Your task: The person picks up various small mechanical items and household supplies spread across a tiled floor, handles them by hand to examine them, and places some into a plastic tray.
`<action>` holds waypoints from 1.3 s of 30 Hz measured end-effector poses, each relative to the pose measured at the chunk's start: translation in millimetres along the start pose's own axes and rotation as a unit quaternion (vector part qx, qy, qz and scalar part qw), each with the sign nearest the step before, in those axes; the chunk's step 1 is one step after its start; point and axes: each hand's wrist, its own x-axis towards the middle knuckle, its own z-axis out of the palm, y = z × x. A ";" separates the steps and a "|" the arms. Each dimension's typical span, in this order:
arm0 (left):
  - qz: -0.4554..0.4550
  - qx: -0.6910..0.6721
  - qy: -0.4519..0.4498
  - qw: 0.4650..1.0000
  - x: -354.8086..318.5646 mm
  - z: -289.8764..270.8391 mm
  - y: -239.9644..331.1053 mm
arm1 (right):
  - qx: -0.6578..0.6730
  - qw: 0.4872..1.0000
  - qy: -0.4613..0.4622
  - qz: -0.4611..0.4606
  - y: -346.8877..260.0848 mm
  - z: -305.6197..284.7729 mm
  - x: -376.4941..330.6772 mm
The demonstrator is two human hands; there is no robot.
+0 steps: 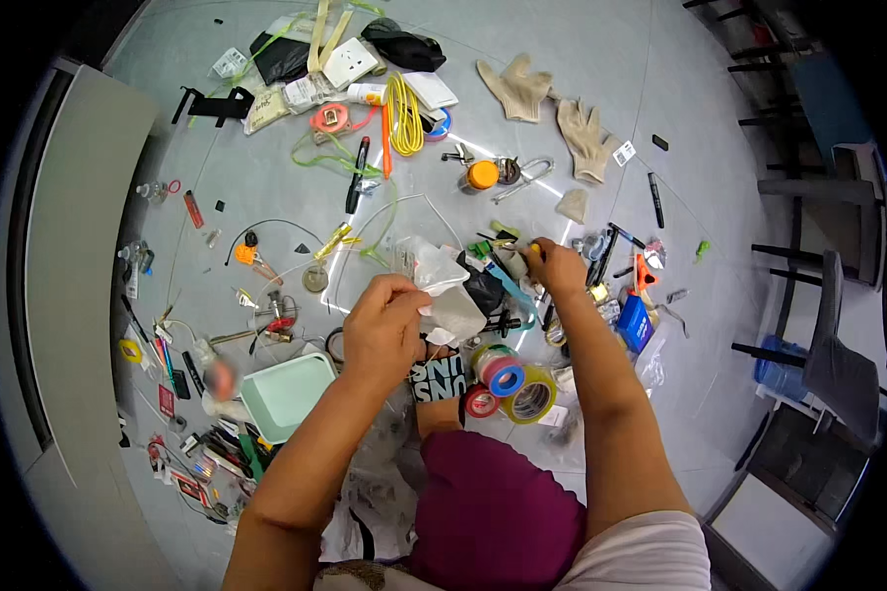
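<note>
My left hand (380, 330) pinches a crumpled white piece of paper or plastic (457, 313) between thumb and fingers, held above the floor. Further right, my right hand (560, 268) is closed among small clutter. Its fingertips are around something small that I cannot make out. Between the two hands lie a black plastic bag (483, 288) and a light blue strip (518, 289). Closer to me stand a blue tape roll (505, 377), a red tape roll (480, 401) and a wide yellow-rimmed tape roll (532, 397). A pale green tray (288, 399) is left of my left forearm.
Small items cover the floor all around. Two work gloves (519, 91), a yellow cable coil (404, 113) and an orange-lidded jar (482, 175) lie farther off. A blue box (635, 325) is beside my right forearm. Grey chairs (838, 345) line the right side.
</note>
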 end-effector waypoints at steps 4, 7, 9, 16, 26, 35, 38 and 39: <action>0.012 0.007 -0.001 1.000 -15.6 20.8 12.1 | 0.032 0.995 0.087 0.046 27.0 22.3 -57.0; 0.000 0.002 -0.019 1.000 -29.1 20.0 19.1 | 0.058 0.991 0.086 0.087 35.3 42.9 -109.5; -0.020 -0.012 -0.012 1.000 -28.7 17.3 31.3 | 0.102 0.983 0.095 0.117 39.1 49.1 -126.8; -0.042 -0.032 0.012 0.999 -36.1 33.3 40.4 | 0.122 0.967 0.138 0.177 56.0 50.4 -98.6; -0.028 -0.007 -0.043 0.999 -64.3 67.7 39.3 | 0.099 0.981 -0.046 0.161 99.0 36.6 -35.2; -0.018 -0.004 -0.071 0.997 -62.8 84.7 35.1 | 0.819 0.527 -0.089 0.209 91.4 31.8 -72.9; -0.028 -0.014 -0.080 0.996 -63.2 85.7 36.0 | 0.695 0.683 -0.130 0.180 84.5 30.1 -84.4; -0.031 -0.018 -0.083 0.996 -63.3 86.2 36.0 | 0.506 0.854 -0.038 0.119 74.0 40.3 -82.9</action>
